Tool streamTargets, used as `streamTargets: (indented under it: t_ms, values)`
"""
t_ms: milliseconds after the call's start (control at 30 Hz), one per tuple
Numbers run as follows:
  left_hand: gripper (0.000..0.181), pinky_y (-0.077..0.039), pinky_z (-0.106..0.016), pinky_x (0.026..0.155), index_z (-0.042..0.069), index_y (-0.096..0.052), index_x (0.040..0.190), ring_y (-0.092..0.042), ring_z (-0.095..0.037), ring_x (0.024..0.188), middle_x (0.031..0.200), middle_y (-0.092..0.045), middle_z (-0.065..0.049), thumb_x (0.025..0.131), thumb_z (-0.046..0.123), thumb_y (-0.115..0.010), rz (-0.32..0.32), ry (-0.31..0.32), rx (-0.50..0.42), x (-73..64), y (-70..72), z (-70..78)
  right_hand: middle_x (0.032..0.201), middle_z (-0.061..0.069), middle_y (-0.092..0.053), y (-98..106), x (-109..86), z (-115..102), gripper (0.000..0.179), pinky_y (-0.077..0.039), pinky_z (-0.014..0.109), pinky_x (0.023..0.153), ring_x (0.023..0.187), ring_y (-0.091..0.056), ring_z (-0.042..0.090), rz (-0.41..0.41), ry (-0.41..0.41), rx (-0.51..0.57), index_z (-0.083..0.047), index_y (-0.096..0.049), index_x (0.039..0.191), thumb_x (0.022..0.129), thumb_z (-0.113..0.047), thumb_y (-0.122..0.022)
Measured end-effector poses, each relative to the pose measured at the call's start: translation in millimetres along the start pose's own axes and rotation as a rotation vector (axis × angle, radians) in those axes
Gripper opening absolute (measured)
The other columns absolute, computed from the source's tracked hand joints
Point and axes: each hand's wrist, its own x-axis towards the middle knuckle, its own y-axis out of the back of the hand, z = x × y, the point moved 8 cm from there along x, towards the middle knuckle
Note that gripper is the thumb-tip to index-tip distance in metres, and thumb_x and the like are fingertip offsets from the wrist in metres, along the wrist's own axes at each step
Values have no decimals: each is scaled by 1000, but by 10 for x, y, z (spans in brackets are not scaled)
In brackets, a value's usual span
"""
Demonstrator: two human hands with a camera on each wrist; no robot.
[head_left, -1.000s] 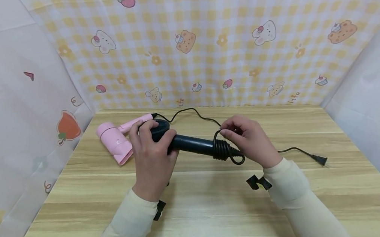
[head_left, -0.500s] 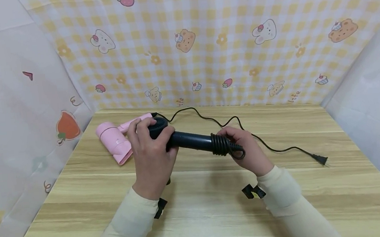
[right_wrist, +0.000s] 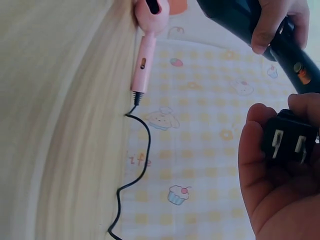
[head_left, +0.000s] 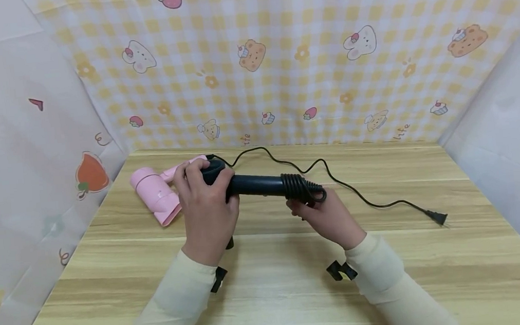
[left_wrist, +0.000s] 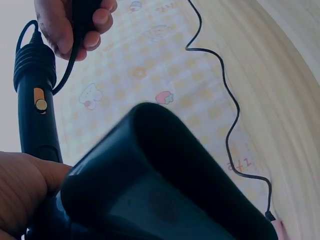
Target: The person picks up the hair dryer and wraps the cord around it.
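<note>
Winding seems nearly done: left grip (head_left: 209, 213) clasps dark-blue plastic hair dryer (head_left: 258, 185), right grip (head_left: 332, 220) pinches black two-pin plug (right_wrist: 289, 138), probably needing tucking.

On my head feed, the right hand (head_left: 332, 218) dropped lower and leftward, right of the frame's centre, its thumb passing from above the wound cord (head_left: 294, 187) to below it; the black dryer handle (head_left: 259, 185) swung nearer level.

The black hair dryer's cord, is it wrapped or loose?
Mostly wrapped: the cord coils round the handle; a loose end reaches the plug in the right hand.
</note>
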Motion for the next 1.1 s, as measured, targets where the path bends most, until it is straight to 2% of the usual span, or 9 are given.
streamTargets:
  t_ms: [133,267,400,600,833,933,1100]
  values:
    - [28,-36,-62,91,6,-73,100,-29,-49,121,124,-43,-25,74,-1,-78,-27,30,15,7,-67,-54,90,3,-70,-46,-27,14,18,-54,31,65,75,-65,16,-17,16,-43,-12,-68,111,95,-18,-67]
    - [27,-42,-62,77,8,-73,101,-30,-48,120,125,-44,-24,76,2,-79,-70,61,43,20,-151,-118,101,3,-72,-93,-45,10,26,-55,29,69,82,-66,12,-34,41,-78,-8,-69,118,95,-18,-68]
    - [29,-45,-61,70,9,-73,104,-31,-49,120,126,-45,-25,76,4,-79,-136,83,90,40,-268,-199,100,1,-71,-109,-63,-21,30,-54,28,66,78,-64,10,-33,78,-137,-7,-68,121,93,-18,-70]
    - [33,-46,-60,67,11,-72,109,-31,-49,118,127,-42,-24,77,9,-79,-306,139,122,58,-541,-373,91,-4,-68,-107,-70,-18,32,-53,29,63,74,-62,11,-27,102,-170,-10,-67,124,93,-16,-71]
    - [33,-48,-58,63,11,-69,113,-32,-49,111,126,-37,-26,81,16,-75,-561,191,148,33,-863,-484,94,-4,-69,-173,-47,174,33,-53,30,65,75,-63,11,-86,7,-180,-11,-65,127,95,-18,-67]
    - [35,-48,-58,62,11,-68,116,-31,-49,111,126,-36,-26,83,22,-73,-635,216,143,20,-935,-506,96,-3,-69,-183,-49,207,34,-53,30,66,75,-63,10,-94,-3,-199,-11,-64,129,96,-20,-67]
    - [40,-48,-58,65,12,-66,122,-29,-50,113,128,-33,-27,85,29,-71,-719,250,144,4,-1016,-510,98,-2,-69,-189,-40,237,36,-53,29,69,78,-63,10,-101,3,-226,-10,-63,129,95,-19,-67]
